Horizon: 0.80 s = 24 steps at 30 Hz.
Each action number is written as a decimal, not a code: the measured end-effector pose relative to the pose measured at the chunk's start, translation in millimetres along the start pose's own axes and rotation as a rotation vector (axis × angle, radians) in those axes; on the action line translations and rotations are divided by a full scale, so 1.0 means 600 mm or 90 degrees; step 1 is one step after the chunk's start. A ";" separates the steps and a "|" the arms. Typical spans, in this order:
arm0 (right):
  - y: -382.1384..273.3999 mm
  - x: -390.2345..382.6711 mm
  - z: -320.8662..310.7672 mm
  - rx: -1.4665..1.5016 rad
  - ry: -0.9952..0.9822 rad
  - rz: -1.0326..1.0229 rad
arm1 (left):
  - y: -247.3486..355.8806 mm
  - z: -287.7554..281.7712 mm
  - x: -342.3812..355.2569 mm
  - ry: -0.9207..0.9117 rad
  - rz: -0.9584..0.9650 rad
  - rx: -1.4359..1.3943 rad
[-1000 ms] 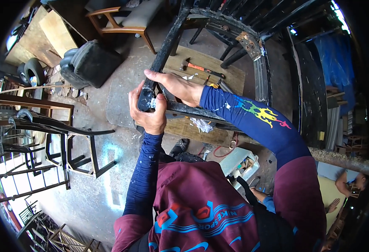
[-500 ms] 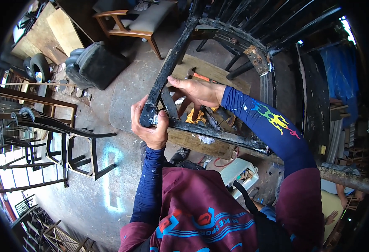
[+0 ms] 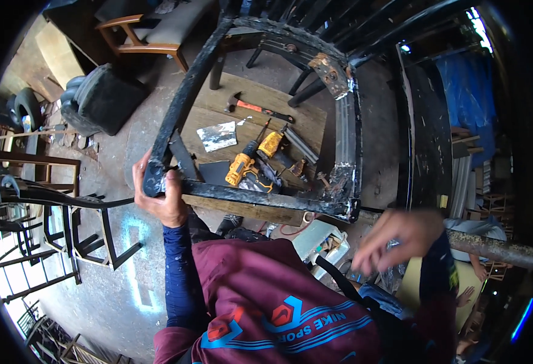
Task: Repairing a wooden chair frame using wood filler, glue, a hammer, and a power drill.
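Observation:
My left hand grips the near left corner of a black wooden chair frame, its thumb on top beside the corner block. The frame's seat opening faces up, with a rusty metal plate at the far right corner. Off the near right corner hangs my right hand, smeared by motion, its fingers pointing left and down. Whether it holds anything does not show. Through the opening appear a yellow cordless drill, a second yellow power tool and an orange-handled hammer.
A wooden bench top bears the tools below the frame. A white open box stands near my right side. Dark chair frames stand at the left, an armchair at the back. Another person's hand shows at the right.
My right hand has left the near left corner and swung right, out past the near right corner. My left hand keeps its grip. The frame sits further left in view.

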State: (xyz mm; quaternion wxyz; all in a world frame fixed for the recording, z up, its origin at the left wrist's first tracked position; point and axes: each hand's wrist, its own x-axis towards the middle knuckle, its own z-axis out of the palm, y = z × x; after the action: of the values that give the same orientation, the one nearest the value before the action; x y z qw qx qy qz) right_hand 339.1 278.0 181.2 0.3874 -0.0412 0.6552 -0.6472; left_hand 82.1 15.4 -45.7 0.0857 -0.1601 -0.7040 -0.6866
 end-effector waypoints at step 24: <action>0.606 0.490 -0.066 -0.398 0.844 0.432 | -0.037 -0.017 -0.005 -0.031 0.017 0.061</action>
State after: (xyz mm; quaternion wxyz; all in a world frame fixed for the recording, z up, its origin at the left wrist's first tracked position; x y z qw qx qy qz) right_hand 274.9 204.6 -277.5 0.0640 0.4458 0.8762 -0.1714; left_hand 76.4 5.0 -66.9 0.0853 -0.1818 -0.7357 -0.6468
